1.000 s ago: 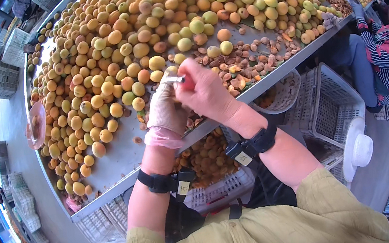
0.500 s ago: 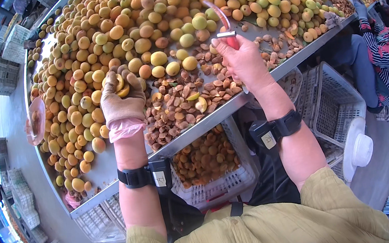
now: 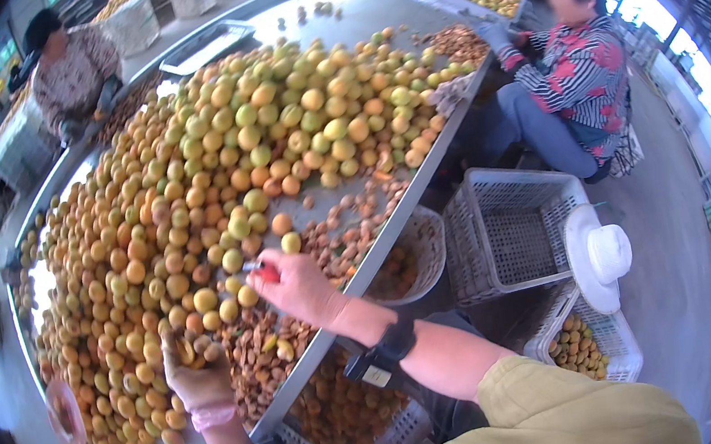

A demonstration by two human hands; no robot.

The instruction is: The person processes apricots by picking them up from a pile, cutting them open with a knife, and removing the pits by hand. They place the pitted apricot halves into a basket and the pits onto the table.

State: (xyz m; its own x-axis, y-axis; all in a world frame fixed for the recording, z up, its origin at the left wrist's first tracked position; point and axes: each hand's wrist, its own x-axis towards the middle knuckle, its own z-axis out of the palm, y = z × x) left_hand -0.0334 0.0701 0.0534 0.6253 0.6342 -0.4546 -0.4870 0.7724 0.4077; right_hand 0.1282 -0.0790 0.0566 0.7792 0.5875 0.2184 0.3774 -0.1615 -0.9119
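Observation:
My left hand (image 3: 198,380), in a fabric glove with pink plastic at the wrist, is closed round a cut apricot (image 3: 186,351) over the edge of the fruit heap. To its right, my bare right hand (image 3: 303,291) grips a small knife (image 3: 266,273) by its red handle. The blade points left and is blurred against the fruit. Whole yellow-orange apricots (image 3: 165,221) lie heaped on the metal table. Just right of my left hand spreads a pile of brown apricot pits (image 3: 262,362), with a few yellow pieces of flesh on it.
The table's metal rim (image 3: 382,245) runs diagonally under my right forearm. Below stand a crate of apricot halves (image 3: 346,414), a round basket (image 3: 429,257), a grey crate (image 3: 517,240) and a white hat (image 3: 601,256). Co-workers sit at right (image 3: 569,92) and far left (image 3: 71,76).
The view has swung, bringing more of the table's far side and both co-workers into sight. My right hand has come down closer to my left, with the knife now pointing left.

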